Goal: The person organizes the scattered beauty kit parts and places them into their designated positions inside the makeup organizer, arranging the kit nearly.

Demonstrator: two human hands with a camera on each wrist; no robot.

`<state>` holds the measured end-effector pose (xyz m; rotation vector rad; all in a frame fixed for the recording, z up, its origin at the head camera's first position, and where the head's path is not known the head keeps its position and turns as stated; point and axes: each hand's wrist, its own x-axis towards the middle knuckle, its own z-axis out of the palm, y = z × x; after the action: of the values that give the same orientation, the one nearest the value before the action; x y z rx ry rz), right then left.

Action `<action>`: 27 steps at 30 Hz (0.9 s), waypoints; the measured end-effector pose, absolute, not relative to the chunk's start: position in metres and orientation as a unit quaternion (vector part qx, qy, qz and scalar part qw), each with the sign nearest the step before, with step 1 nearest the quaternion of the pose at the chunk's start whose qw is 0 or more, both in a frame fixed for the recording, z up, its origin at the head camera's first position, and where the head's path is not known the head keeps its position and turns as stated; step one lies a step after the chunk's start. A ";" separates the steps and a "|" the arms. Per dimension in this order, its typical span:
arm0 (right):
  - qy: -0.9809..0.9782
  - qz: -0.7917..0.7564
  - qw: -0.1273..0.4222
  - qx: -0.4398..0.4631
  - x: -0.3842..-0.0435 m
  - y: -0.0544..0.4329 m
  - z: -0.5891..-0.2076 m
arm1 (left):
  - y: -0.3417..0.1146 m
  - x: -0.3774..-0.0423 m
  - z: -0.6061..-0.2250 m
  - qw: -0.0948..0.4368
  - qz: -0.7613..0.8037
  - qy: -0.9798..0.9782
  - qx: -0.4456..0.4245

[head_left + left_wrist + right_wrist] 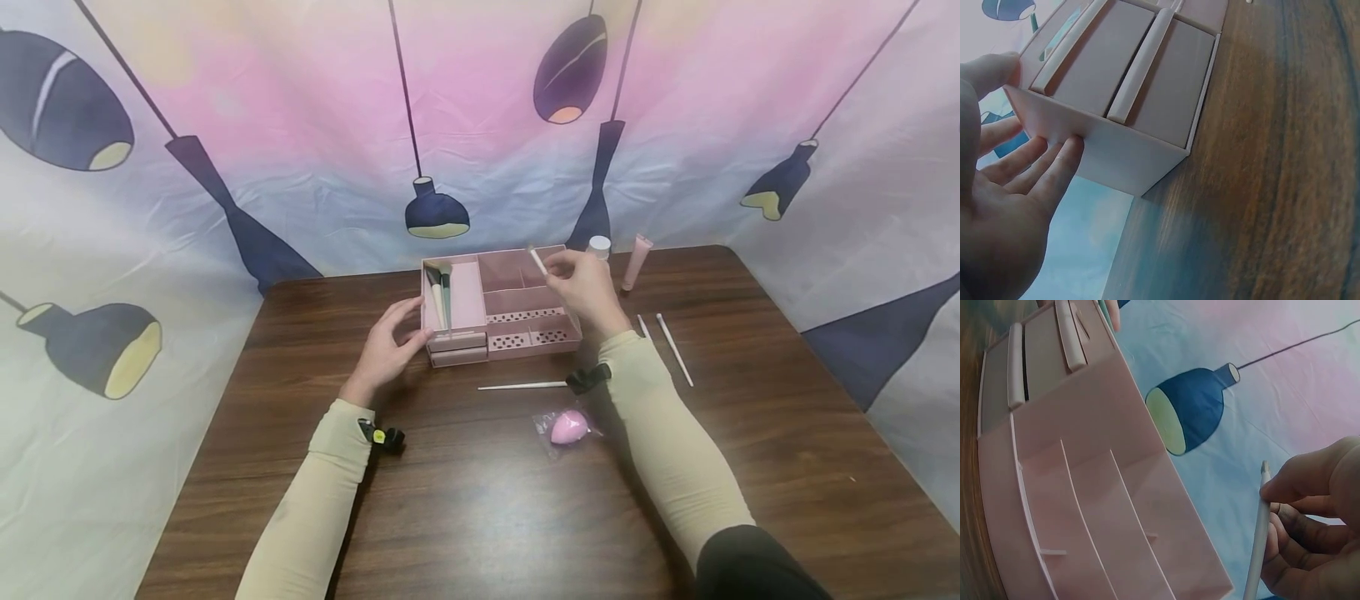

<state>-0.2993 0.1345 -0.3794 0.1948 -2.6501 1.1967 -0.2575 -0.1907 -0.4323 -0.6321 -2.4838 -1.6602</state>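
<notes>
A pink makeup organizer (467,302) stands at the back of the table, two small drawers (1166,94) at its front left. My left hand (386,340) touches its left side with extended fingers, and the thumb rests near the front corner. Above the organizer's right part, my right hand (588,287) pinches a slim white makeup brush (1257,544) between thumb and fingers. In the head view that brush tilts over the back right compartment, clear of the dividers. Makeup brushes (437,302) lie in the organizer's left top compartment. The right compartments look bare in the right wrist view.
A white-capped container (598,245) and a pink tube (636,263) stand right of the organizer. One white brush (522,386) lies in front of it; a second brush (676,352) and another stick (643,326) lie by my right forearm. A wrapped pink sponge (570,427) sits nearer.
</notes>
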 end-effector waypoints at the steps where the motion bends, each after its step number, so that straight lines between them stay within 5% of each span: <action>1: -0.903 0.410 0.110 0.069 -0.300 0.133 -0.379 | -0.190 -0.257 -0.432 0.043 -0.544 -0.812 -0.208; 27: -0.895 0.425 0.094 0.094 -0.305 0.075 -0.371 | -0.191 -0.255 -0.430 0.051 -0.536 -0.815 -0.215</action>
<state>-0.3050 0.0754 -0.3713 0.2774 -2.6559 1.2604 -0.2553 -0.1909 -0.4300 -0.6550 -2.4801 -1.6297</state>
